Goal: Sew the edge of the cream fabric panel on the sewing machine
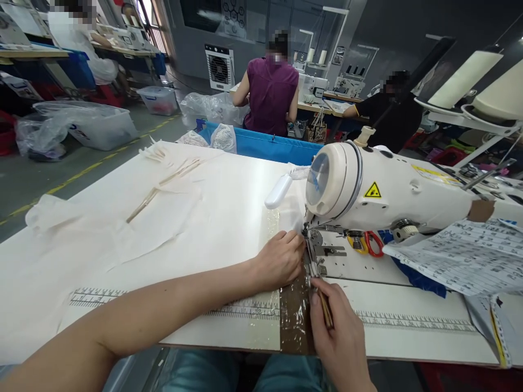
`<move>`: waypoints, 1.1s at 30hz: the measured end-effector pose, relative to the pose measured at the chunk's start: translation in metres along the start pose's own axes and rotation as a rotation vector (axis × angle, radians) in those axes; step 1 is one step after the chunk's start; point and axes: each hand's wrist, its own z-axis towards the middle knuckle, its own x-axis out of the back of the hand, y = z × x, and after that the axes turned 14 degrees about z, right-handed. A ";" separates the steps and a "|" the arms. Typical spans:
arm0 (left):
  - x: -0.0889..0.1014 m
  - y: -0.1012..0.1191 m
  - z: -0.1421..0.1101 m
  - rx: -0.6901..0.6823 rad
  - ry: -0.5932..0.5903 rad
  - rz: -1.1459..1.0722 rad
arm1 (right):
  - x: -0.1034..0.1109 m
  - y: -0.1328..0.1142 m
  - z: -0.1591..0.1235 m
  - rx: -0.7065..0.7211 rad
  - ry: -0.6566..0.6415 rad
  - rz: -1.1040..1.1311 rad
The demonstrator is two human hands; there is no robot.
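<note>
My left hand is beside the needle area of a white sewing machine, low over the table. Its fingers are curled together, and whatever is between them is hidden. Just right of it, nearer the table's front edge, my right hand is closed around a slim tool with a brown handle. The tool's far end is hard to separate from the metal parts by the needle plate. Beneath both hands runs a strip of shiny brown tape.
Sheer pale fabric spreads over the left of the white table. Red-handled scissors lie under the machine arm, near written sheets. A measuring tape runs along the front. Behind the table sits a person in purple.
</note>
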 end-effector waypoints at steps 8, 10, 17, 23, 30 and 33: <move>-0.002 -0.001 -0.001 -0.033 -0.003 -0.015 | -0.018 0.001 0.018 0.128 -0.046 -0.360; -0.002 -0.001 -0.001 -0.030 0.002 -0.014 | -0.019 0.000 0.019 0.130 -0.040 -0.384; -0.001 0.000 -0.002 -0.011 0.006 -0.032 | -0.020 0.000 0.017 0.143 -0.033 -0.485; -0.004 -0.006 0.001 0.027 -0.007 -0.088 | -0.027 0.000 0.018 0.138 -0.044 -0.600; -0.009 -0.019 0.003 0.045 0.010 -0.125 | -0.027 -0.001 0.019 0.127 -0.051 -0.631; -0.009 -0.021 0.003 0.056 0.035 -0.119 | -0.019 -0.002 0.007 0.158 -0.034 -0.468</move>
